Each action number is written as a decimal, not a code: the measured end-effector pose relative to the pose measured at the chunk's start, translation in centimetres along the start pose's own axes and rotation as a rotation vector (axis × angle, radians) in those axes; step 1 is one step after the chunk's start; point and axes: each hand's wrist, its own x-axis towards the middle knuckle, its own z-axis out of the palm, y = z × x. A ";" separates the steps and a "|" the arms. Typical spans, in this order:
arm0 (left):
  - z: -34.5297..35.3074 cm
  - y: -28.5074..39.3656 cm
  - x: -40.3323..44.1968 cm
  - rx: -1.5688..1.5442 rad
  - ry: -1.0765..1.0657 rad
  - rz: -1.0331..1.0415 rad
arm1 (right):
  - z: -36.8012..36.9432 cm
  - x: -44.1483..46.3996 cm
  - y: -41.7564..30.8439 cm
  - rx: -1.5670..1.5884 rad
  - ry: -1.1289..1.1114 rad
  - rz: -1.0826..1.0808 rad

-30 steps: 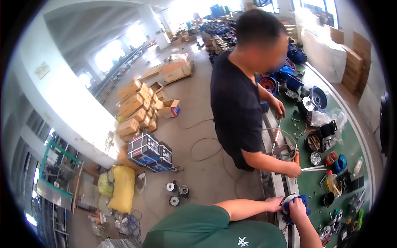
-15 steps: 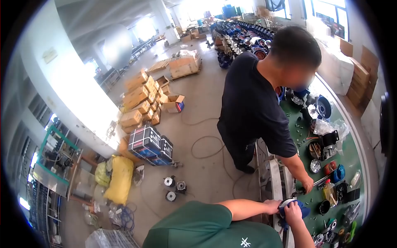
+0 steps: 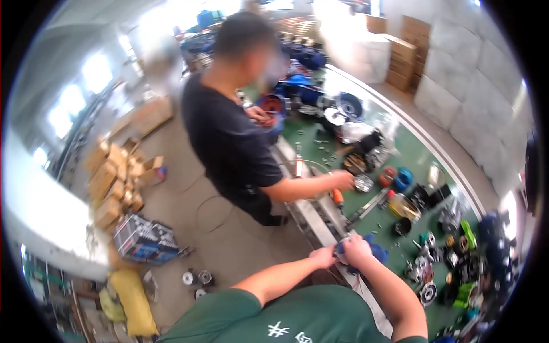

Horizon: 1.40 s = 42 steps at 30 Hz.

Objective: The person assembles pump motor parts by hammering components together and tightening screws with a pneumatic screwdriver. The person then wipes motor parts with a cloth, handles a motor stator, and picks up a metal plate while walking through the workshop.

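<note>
1 green-topped workbench (image 3: pixel 377 224); at its edge, 1 rounded blue housing (image 3: pixel 378 251), apparently metal, which we judge heavy, stiff, best held rim-first; right hand (image 3: pixel 357 250) clamped on it; left hand (image 3: pixel 324 257) beside, closure unclear.

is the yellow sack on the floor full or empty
It looks filled: the yellow sack bulges along its length rather than lying flat. Its contents are hidden.
</note>
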 end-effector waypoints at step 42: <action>-1.6 -5.2 4.2 0.129 0.106 0.762 | -2.7 -0.8 1.3 0.367 -0.171 0.579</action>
